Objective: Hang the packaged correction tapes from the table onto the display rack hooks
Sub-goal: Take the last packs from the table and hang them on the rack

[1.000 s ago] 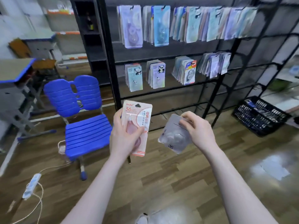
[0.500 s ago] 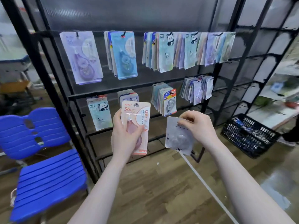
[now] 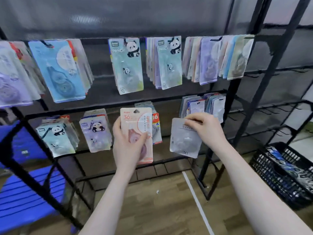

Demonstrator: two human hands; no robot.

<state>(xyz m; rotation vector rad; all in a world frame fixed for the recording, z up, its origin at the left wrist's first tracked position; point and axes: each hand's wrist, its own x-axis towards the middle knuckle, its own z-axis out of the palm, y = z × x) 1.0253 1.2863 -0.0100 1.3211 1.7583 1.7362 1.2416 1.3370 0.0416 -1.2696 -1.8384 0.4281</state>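
Up close, the black display rack [image 3: 240, 106] carried rows of hung packets. Before its lower row, the left hand [image 3: 127, 146] gripped a pink correction tape pack [image 3: 137, 131] upright, while the right hand [image 3: 205, 128] pinched a grey pack [image 3: 183, 141] by its top edge.

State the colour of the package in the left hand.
Pale pink card package with a red "36", seen in the head view.

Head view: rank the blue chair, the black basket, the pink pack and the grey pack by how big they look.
1. blue chair, cut off by the frame
2. black basket, also cut off
3. pink pack
4. grey pack, close to the pink one; partly covered by the hand.
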